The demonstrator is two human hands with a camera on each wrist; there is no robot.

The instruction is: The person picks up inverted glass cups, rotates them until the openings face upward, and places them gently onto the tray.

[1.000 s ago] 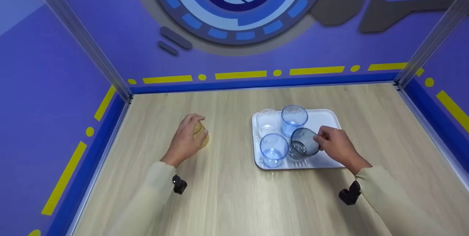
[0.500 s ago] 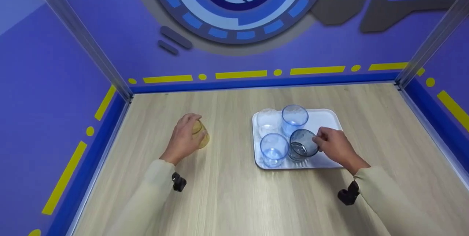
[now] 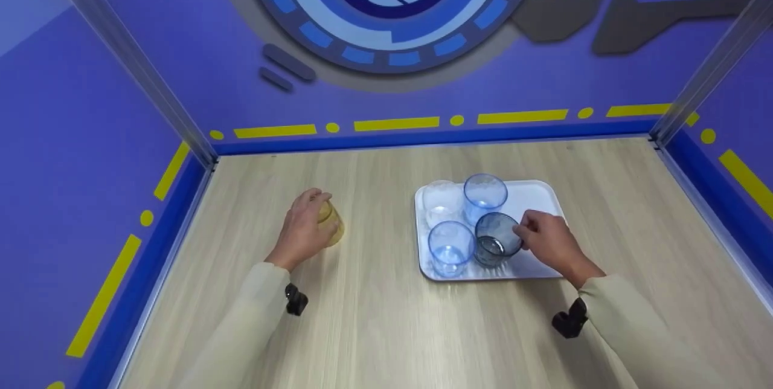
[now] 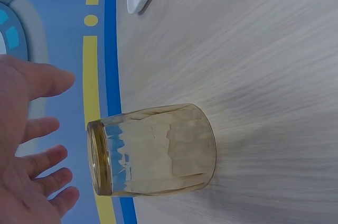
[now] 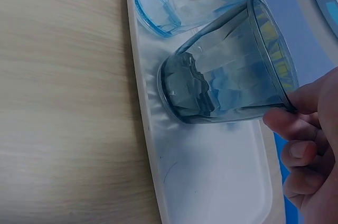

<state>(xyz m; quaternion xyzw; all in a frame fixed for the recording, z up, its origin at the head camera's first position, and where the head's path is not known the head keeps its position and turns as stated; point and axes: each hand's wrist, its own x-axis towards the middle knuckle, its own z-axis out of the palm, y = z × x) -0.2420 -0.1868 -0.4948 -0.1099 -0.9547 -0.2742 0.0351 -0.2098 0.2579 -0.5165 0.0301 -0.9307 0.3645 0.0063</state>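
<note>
My right hand (image 3: 548, 241) pinches the rim of a smoky grey glass tumbler (image 3: 496, 243) between thumb and forefinger. The tumbler's base is at the surface of a white tray (image 5: 216, 182), close beside a blue-tinted tumbler (image 3: 451, 251). Behind these, a clear tumbler (image 3: 442, 203) and another blue tumbler (image 3: 485, 199) stand on the tray. On the left, an amber glass tumbler (image 4: 153, 150) stands upside down on the table, its thick base on top. My left hand (image 3: 305, 231) hovers at that base with fingers spread; the left wrist view shows a gap between them.
The tray stands on a pale wood table (image 3: 386, 316), right of its middle. A blue printed panel (image 3: 386, 99) closes off the back, with a blue side wall (image 3: 78, 165) on the left and another on the right. Black wrist cameras sit on both sleeves.
My right hand has shifted slightly left with the grey tumbler, which has come from a tilt to nearly upright beside the front blue tumbler. The left hand has barely moved by the amber tumbler.
</note>
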